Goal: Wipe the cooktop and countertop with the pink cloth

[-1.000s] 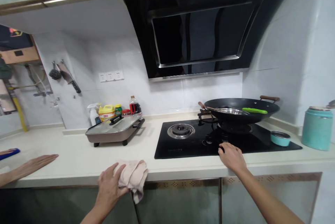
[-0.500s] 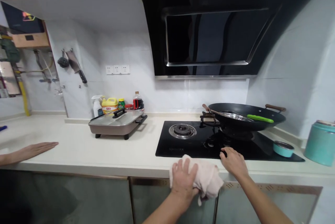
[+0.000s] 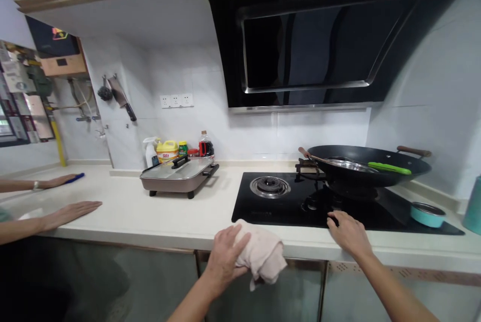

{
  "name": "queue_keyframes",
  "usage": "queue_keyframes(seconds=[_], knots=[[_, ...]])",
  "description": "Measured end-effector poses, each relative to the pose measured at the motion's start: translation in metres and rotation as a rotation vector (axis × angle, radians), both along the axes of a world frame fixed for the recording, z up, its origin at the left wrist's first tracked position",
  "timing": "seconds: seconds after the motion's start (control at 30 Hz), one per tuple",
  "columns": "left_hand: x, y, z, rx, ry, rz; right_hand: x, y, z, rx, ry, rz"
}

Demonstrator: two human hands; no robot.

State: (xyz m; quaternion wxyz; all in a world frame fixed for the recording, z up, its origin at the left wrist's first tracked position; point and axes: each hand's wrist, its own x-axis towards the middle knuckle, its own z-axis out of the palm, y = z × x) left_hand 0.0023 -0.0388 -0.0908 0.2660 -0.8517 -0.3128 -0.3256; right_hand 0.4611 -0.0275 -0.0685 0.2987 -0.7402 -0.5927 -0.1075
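Note:
My left hand (image 3: pixel 225 256) is closed on a pale pink cloth (image 3: pixel 263 252), pressed against the counter's front edge just left of the hob. Part of the cloth hangs down over the cabinet front. My right hand (image 3: pixel 347 231) rests on the front edge of the black gas hob (image 3: pixel 278 214), near its knobs, with the fingers bent, the thumb apart and nothing seen in them. Behind it, a black wok (image 3: pixel 379 181) with wooden handles sits on the right burner. A green-handled utensil (image 3: pixel 389 167) and a shiny metal piece lie in the wok.
An electric pan (image 3: pixel 169 181) with a glass lid stands on the counter (image 3: pixel 124 219), before several bottles. At far left, another person's hand (image 3: pixel 77 211) lies flat; their other touches a blue object (image 3: pixel 75 178). A turquoise bowl (image 3: pixel 427 215) sits on the hob's right end.
My left hand has slid left along the counter edge with the cloth. My right hand stays at the hob's edge. The view has turned left, showing more of the other person's arms.

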Motion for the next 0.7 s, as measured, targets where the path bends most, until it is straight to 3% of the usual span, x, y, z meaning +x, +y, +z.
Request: queue_keyframes(seconds=[0.2,0.33,0.47,0.6,0.7], knots=[[-0.127,0.018,0.005,0.011,-0.009,0.125,-0.003,-0.002,0.001,-0.013,-0.006,-0.004],[-0.168,0.02,0.017,-0.19,-0.115,0.27,-0.006,-0.005,0.003,-0.025,-0.015,0.001],[-0.156,0.014,0.044,-0.447,-0.212,0.467,-0.009,-0.006,0.006,-0.041,-0.009,-0.011],[-0.112,0.014,0.078,-0.626,-0.221,0.677,-0.01,-0.007,0.007,-0.042,-0.002,-0.027],[-0.075,0.027,0.094,-0.637,-0.187,0.804,-0.011,-0.007,0.008,-0.029,-0.011,-0.025]])
